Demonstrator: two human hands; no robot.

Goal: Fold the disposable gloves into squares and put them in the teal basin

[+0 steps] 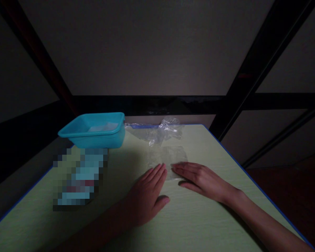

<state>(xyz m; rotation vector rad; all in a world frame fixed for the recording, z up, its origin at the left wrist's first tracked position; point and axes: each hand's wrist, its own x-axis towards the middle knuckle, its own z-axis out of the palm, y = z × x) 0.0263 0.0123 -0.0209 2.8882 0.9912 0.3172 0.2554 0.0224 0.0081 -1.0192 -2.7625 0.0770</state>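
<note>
A clear plastic bag (pixel 170 154) lies flat on the pale table, close to the middle. My left hand (pixel 149 194) rests palm down at its near left edge, with fingers stretched out and thumb apart. From the right, my right hand (pixel 196 176) lies flat over the bag's near right part, its fingers extended and covering some of the film. Neither hand grips anything. Just beyond the flat bag sits more crumpled clear plastic (pixel 170 128), spread along the far edge of the table.
A turquoise plastic basin (pixel 102 140) with something white inside (pixel 103 127) stands at the back left. Nearer me lies a pixelated, blurred-out object (pixel 84 178). The table (pixel 199 224) has a blue edge, and a wall with dark beams rises behind it.
</note>
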